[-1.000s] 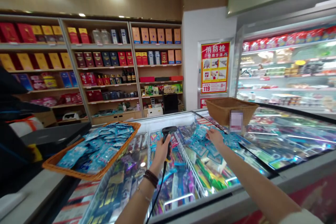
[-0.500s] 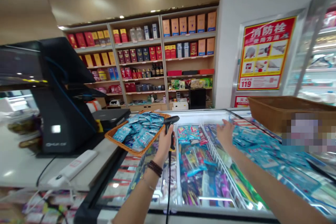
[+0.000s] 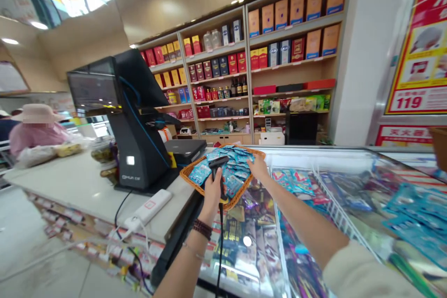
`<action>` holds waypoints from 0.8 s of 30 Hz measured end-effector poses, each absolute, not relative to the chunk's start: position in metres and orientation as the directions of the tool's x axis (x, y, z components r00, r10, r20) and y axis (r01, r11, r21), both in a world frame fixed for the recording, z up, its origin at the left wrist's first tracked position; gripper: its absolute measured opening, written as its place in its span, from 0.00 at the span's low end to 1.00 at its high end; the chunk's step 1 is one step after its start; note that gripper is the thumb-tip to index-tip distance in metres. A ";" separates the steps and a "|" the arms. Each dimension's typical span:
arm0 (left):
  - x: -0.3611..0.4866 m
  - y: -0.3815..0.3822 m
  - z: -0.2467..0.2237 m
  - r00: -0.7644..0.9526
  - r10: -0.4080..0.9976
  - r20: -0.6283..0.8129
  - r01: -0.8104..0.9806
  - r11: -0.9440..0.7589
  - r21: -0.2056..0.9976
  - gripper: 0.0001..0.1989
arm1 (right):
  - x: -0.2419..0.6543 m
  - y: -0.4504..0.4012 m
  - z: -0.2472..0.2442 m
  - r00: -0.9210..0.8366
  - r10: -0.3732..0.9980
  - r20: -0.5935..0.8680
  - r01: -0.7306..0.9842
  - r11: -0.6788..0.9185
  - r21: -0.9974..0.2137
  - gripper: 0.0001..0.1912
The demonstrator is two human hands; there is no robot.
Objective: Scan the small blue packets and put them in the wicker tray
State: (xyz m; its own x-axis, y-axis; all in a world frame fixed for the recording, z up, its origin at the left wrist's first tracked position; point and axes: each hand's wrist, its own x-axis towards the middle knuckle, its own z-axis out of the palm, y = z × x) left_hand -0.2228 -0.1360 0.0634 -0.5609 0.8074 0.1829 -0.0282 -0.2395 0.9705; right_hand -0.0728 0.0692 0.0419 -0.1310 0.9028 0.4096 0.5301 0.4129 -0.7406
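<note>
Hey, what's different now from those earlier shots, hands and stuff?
The right hand has left the blue packets on the freezer and moved left to the wicker basket; whether it grips a packet is unclear. The left hand brought the scanner left, in front of the basket. The view swung left. The left hand's grip stayed.

Black scanner (image 3: pixel 218 163), blue packets (image 3: pixel 234 182) in basket (image 3: pixel 240 193)

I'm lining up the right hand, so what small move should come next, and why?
Probably pinch one blue packet with the right hand: its fingertips are at the right side of the wicker basket, where packets overlap, and the left hand holds the scanner close by.
</note>
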 end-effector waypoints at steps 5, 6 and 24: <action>-0.228 -0.128 0.045 -0.541 0.824 0.170 -0.014 -0.211 0.977 0.42 | -0.087 0.091 0.045 -0.075 0.962 0.261 0.685 0.240 -0.688 0.27; -0.227 -0.128 0.041 -0.533 0.827 0.181 -0.002 -0.215 0.977 0.42 | -0.089 0.093 0.045 -0.061 0.969 0.241 0.705 0.213 -0.676 0.28; -0.198 -0.132 0.068 -0.549 0.800 0.242 0.095 -0.228 0.969 0.35 | -0.028 0.041 0.021 -0.102 0.946 0.308 0.247 0.324 -0.913 0.15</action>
State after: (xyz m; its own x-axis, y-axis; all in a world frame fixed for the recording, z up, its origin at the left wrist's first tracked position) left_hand -0.1975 -0.1323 0.0683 -0.5489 0.8000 0.2422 0.0949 -0.2282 0.9690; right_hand -0.0278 0.0405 0.0209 -0.1023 0.9458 0.3081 0.2472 0.3242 -0.9131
